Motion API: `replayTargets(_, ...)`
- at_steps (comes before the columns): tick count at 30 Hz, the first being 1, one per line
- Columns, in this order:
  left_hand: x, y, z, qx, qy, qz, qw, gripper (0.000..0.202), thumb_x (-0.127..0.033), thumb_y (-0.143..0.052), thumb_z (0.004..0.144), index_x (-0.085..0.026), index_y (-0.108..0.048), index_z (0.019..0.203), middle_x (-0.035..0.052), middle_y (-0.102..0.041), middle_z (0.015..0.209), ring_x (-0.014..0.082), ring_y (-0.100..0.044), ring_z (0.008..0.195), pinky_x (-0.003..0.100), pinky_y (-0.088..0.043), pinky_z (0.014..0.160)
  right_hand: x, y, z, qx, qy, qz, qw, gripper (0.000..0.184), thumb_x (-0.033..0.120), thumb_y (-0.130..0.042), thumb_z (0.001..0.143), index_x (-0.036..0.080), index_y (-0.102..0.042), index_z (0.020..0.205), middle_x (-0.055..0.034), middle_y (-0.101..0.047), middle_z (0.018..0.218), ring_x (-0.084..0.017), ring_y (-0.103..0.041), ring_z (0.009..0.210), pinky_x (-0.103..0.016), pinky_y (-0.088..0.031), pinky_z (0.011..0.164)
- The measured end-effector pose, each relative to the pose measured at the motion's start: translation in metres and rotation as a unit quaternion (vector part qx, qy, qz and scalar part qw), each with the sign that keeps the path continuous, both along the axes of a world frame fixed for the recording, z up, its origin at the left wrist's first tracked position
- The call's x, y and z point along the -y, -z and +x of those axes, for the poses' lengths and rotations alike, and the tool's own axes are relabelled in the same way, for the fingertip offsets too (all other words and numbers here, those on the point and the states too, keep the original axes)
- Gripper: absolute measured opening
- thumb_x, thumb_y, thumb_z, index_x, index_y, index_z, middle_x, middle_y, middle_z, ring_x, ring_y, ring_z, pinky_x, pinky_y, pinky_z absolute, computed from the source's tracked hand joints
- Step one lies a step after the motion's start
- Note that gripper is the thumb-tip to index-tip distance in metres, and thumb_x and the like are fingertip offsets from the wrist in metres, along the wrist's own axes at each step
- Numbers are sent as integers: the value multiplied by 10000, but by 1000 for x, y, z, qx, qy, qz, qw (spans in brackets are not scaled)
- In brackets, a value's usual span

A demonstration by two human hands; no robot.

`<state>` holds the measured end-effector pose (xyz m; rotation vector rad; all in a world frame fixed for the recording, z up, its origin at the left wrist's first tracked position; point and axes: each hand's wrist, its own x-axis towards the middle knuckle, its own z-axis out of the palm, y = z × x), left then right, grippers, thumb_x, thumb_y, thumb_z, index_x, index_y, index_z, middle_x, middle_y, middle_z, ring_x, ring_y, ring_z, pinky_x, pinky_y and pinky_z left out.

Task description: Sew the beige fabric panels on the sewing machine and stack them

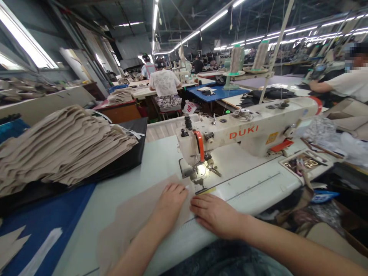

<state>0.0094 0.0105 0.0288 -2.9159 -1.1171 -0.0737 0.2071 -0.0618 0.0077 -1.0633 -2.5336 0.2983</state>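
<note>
A beige fabric piece (pixel 135 214) lies flat on the sewing table, its far end under the needle of a white sewing machine (pixel 244 132). My left hand (pixel 171 199) rests on the fabric with its fingers stretched flat toward the presser foot (pixel 199 180). My right hand (pixel 214 214) lies flat just to the right, fingertips on the fabric's edge near the needle plate. Neither hand grips anything.
A tall stack of beige cut pieces (pixel 63 147) sits at the left on a dark sheet. A tray of small tools (pixel 304 163) lies right of the machine. Other workers sit at tables behind and at the far right.
</note>
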Motion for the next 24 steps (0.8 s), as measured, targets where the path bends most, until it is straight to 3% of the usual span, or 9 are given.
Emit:
replayTargets(5, 1, 2, 11, -17, -13, 0, 1000, 348, 30, -396, 849, -158, -654, 987, 81, -681, 1023, 222, -614, 959, 351, -489, 863, -1, -1, 0, 3, -3, -1, 1000, 311, 256, -493, 981, 107, -610, 1228, -131, -620, 1295, -245, -521, 1249, -390, -381, 1110)
replayTargets(12, 2, 20, 7, 57, -1, 114, 992, 270, -16, -433, 866, -173, -652, 883, 71, -672, 889, 222, -618, 825, 349, -517, 766, 1, 2, 0, 0, 4, 2, 1000, 317, 266, -495, 985, 109, -605, 1237, -134, -615, 1305, -239, -525, 1244, -392, -399, 1092)
replayTargets(17, 3, 29, 2, 153, 42, 185, 970, 315, 0, -397, 879, -164, -665, 887, 82, -683, 923, 203, -629, 856, 325, -532, 801, 2, 7, 1, -18, 7, 3, 1000, 327, 261, -471, 994, 116, -585, 1264, -124, -599, 1328, -230, -495, 1274, -386, -378, 1111)
replayTargets(24, 3, 32, 7, 172, 57, 187, 965, 319, 2, -387, 887, -150, -666, 872, 85, -676, 896, 200, -620, 844, 322, -530, 809, 3, 9, 1, -21, 10, 1, 1000, 328, 259, -460, 998, 118, -578, 1270, -122, -600, 1324, -227, -484, 1288, -380, -369, 1118)
